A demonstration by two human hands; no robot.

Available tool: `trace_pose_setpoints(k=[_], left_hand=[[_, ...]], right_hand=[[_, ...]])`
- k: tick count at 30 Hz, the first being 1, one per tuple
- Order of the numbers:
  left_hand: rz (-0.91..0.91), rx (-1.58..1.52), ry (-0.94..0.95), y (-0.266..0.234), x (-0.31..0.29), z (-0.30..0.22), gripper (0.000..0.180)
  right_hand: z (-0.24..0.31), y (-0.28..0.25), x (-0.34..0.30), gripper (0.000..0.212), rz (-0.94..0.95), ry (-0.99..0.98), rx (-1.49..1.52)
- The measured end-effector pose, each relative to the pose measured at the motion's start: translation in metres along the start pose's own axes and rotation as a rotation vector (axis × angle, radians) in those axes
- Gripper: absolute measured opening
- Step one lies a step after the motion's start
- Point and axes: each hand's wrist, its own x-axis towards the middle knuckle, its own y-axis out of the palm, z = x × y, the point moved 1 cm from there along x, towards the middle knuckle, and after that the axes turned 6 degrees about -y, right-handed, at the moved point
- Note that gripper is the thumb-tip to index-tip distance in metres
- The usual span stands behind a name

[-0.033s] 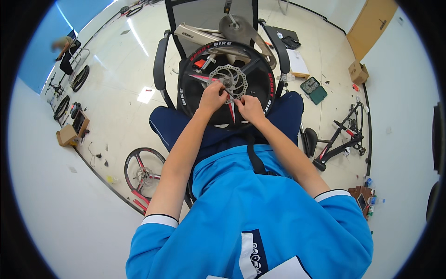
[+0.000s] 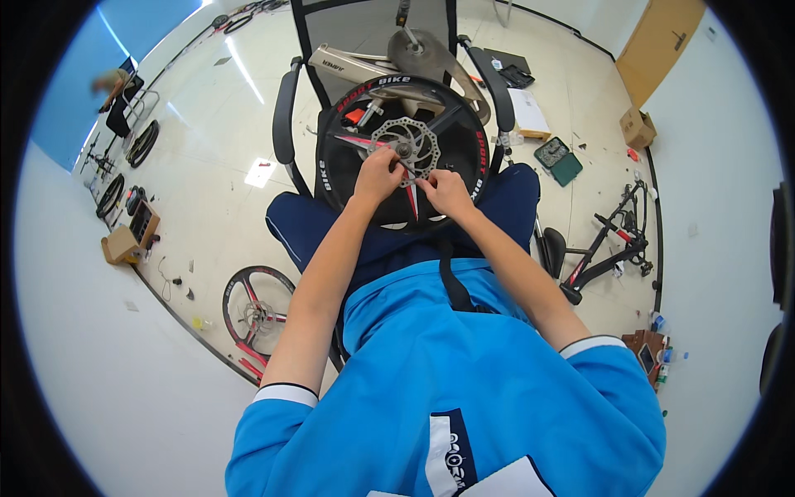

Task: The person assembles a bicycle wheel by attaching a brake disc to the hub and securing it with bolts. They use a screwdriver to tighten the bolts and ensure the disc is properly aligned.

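Observation:
A black bicycle wheel (image 2: 458, 157) with red-and-white lettering on its rim leans across my lap and the chair seat. A silver brake disc (image 2: 425, 137) with a wavy edge sits at the hub. My left hand (image 2: 379, 176) is closed in a pinch over the disc's lower left part. Between both hands runs a thin dark rod-like piece (image 2: 407, 166); its kind is too small to make out. With fingers curled together, my right hand (image 2: 445, 192) is at the disc's lower right edge, at the other end of that piece. The fingertips partly hide it.
A black office chair (image 2: 286, 112) carries the wheel, a white frame part (image 2: 352, 64) and a chainring (image 2: 416, 51). At right lie a green case (image 2: 566, 168) and a dark bike frame (image 2: 609, 248). Another wheel (image 2: 256, 311) is at lower left; a person (image 2: 120, 95) sits far left.

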Motion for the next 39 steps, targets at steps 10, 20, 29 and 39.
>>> trace_pose_setpoints(k=[10,20,29,39], left_hand=[[-0.055,0.018,0.064,-0.004,-0.002,-0.008,0.009],[0.007,0.133,0.074,-0.008,-0.006,-0.008,0.013],[-0.109,0.251,0.177,-0.009,-0.014,-0.008,0.01],[-0.124,0.359,0.258,-0.005,-0.012,-0.008,0.013]], right_hand=[[-0.09,-0.042,0.021,0.022,-0.042,0.313,0.058],[-0.096,0.01,0.034,0.019,0.136,0.155,-0.373],[-0.096,0.014,0.039,0.017,0.245,0.066,-0.405],[-0.096,0.001,0.033,0.021,0.54,-0.085,-0.453]])
